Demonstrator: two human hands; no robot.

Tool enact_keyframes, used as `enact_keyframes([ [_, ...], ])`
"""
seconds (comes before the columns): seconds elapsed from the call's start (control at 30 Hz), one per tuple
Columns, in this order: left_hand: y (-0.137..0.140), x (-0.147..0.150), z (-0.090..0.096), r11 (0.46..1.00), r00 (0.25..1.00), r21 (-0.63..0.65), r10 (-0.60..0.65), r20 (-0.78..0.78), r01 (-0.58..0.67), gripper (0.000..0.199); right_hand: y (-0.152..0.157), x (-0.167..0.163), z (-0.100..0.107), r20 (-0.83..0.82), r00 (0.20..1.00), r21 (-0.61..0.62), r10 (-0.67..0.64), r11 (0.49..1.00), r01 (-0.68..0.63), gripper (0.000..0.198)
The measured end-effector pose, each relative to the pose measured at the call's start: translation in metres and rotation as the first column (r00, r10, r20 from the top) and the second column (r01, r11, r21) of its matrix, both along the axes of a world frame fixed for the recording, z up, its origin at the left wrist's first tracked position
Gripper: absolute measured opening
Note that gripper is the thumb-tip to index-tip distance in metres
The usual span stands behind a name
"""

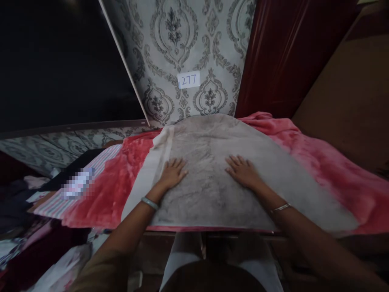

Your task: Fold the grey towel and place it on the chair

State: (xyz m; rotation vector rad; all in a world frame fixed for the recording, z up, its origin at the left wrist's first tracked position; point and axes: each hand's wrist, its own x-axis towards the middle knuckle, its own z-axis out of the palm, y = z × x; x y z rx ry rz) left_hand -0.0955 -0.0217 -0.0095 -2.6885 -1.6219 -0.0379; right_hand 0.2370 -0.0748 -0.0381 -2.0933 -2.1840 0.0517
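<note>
A grey towel [206,194] with a paler band along its left side lies spread over a red-pink plush blanket [106,194]. My left hand [173,173] rests flat on the left part of the towel, fingers apart, a light bangle on the wrist. On the right part of the towel lies my right hand [242,171], palm down with fingers spread, a silvery bangle on that wrist. Neither hand grips anything. Between the hands the towel surface looks slightly creased.
A large dark screen [67,61] stands at the back left. Patterned wallpaper bears a paper label [189,79] reading 277. Beside it is a dark red panel [282,52]. Striped cloth [51,205] sticks out at left, with piled fabrics [51,251] below.
</note>
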Motion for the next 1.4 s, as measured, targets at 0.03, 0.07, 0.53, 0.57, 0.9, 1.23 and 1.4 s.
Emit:
enact_keyframes([
  [0.03,-0.002,-0.017,0.001,0.997,0.997,0.011,0.07,-0.015,-0.07,0.06,-0.007,0.017,-0.001,0.001,0.997,-0.002,-0.075,0.997,0.075,0.065],
  [0.07,-0.003,-0.034,0.003,0.991,0.99,0.023,0.135,-0.028,-0.134,0.06,-0.015,0.037,-0.002,-0.003,0.989,-0.006,-0.147,0.989,0.147,0.066],
  [0.53,-0.052,-0.085,0.018,0.964,0.963,0.054,0.263,-0.056,-0.261,0.059,-0.103,0.115,0.004,0.031,0.924,-0.034,-0.382,0.923,0.383,0.065],
  [0.57,-0.06,-0.07,0.018,0.981,0.981,0.042,0.19,-0.04,-0.188,0.059,-0.101,0.093,0.008,0.015,0.948,-0.003,-0.318,0.948,0.318,0.064],
  [0.9,-0.12,-0.013,-0.01,1.0,0.999,-0.007,0.0,0.034,0.0,0.062,-0.113,-0.025,-0.004,-0.018,1.0,-0.042,0.009,0.999,-0.01,0.06],
  [1.23,-0.142,-0.109,-0.011,0.926,0.934,0.132,0.357,0.007,-0.355,0.059,-0.157,0.083,-0.037,0.001,0.969,0.157,-0.247,0.957,0.244,0.069],
  [1.4,-0.151,-0.129,-0.014,0.901,0.908,0.118,0.411,0.08,-0.418,0.052,-0.162,0.09,-0.053,-0.089,0.982,0.307,-0.166,0.933,0.186,0.079],
])
